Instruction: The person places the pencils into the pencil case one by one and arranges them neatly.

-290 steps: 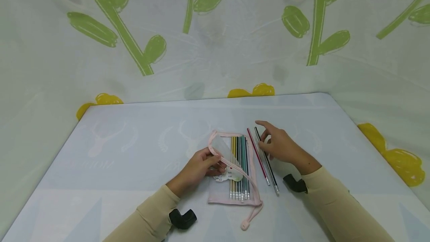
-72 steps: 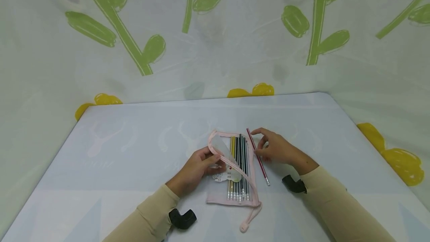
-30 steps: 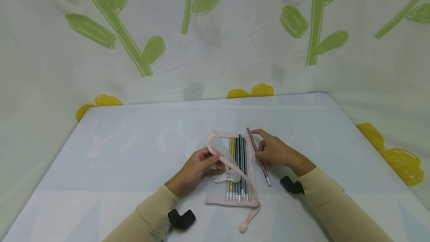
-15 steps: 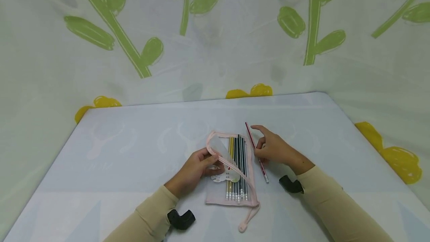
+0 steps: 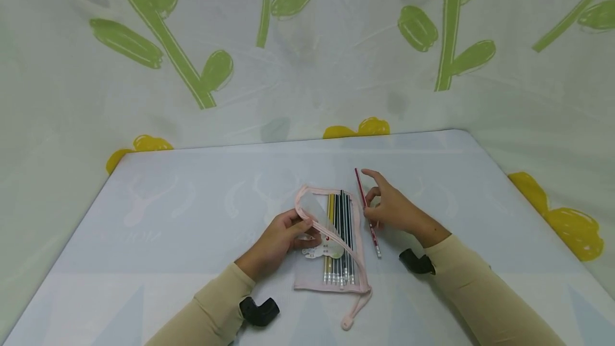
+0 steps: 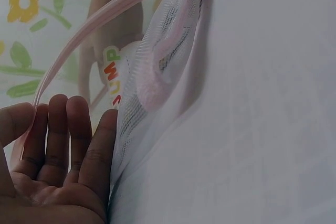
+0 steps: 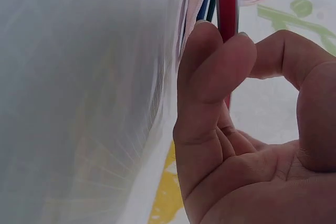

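Observation:
A clear pencil pouch (image 5: 307, 276) with pink zip trim lies on the table, several pencils (image 5: 341, 228) side by side within its outline. My left hand (image 5: 283, 236) pinches the pink zip edge (image 6: 92, 22) and holds the pouch's flap raised. A red pencil (image 5: 360, 188) stays in the grip of my right hand (image 5: 396, 207), just right of the pouch, its eraser end toward me. In the right wrist view the curled fingers (image 7: 205, 103) lie against the red shaft (image 7: 227, 3). A white printed tag (image 6: 113, 72) shows through the pouch.
The pale table (image 5: 192, 196) reaches back to a plant-print cloth wall (image 5: 336, 68). A pink pull cord (image 5: 353, 314) trails from the pouch's near right corner. Black curved pieces (image 5: 259, 311) sit at both wrists.
A black pencil that lay right of the pouch is gone from there, and the pencils in the pouch are arranged differently. The red pencil has been picked up and shifted slightly away from me.

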{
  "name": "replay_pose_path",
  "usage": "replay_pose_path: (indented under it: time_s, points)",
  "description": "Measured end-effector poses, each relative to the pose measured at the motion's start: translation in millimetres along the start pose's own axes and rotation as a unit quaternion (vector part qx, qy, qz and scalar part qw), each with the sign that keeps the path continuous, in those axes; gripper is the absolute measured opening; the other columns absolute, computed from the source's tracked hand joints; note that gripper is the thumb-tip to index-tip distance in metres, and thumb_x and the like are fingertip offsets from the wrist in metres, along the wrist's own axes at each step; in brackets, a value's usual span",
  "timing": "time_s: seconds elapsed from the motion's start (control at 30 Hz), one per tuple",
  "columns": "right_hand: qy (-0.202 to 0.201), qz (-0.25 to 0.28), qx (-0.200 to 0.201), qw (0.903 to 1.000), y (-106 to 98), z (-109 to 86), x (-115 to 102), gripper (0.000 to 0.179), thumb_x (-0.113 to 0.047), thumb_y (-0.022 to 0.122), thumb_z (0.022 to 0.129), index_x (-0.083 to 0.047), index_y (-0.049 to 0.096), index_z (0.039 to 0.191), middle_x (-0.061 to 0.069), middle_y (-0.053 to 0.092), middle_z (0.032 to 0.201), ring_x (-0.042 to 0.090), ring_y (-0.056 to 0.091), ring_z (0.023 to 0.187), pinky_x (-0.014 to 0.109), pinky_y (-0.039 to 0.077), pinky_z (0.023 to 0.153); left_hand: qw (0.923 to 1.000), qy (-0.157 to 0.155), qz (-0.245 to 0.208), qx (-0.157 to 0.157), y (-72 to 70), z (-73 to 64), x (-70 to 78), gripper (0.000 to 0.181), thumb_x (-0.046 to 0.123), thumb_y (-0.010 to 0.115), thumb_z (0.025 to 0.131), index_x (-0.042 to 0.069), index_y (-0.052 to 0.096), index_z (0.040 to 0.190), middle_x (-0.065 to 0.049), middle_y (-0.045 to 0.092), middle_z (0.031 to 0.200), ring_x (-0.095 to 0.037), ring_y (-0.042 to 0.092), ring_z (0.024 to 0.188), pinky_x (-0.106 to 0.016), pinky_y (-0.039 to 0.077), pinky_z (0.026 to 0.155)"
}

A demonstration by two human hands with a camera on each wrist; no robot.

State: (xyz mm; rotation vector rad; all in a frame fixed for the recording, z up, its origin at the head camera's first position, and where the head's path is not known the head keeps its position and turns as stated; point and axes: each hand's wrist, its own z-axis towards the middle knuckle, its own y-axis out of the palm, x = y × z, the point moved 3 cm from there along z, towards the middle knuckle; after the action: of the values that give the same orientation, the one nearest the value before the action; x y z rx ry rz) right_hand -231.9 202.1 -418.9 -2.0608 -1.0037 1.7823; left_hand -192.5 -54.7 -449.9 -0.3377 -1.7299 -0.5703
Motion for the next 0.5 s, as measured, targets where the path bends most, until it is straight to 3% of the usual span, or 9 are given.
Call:
replay_pose_path:
  time_s: [0.5]
  points:
    - [0.002, 0.028, 0.002, 0.9996, 1.7, 0.9, -0.2, 0.104, -0.008, 0.068, 0.083, -0.023, -0.001, 0.160, 0.018, 0.060, 0.101, 0.022, 0.064, 0.064, 0.034, 0.056, 0.065, 1.0000, 0.001, 0.000, 0.001, 0.1, -0.8, 1.0, 0.035, 0.020, 0.052, 0.105, -0.008, 0.051, 0.125, -0.005, 0.063, 0.106, -0.017, 0.064, 0.101, -0.041, 0.055, 0.096]
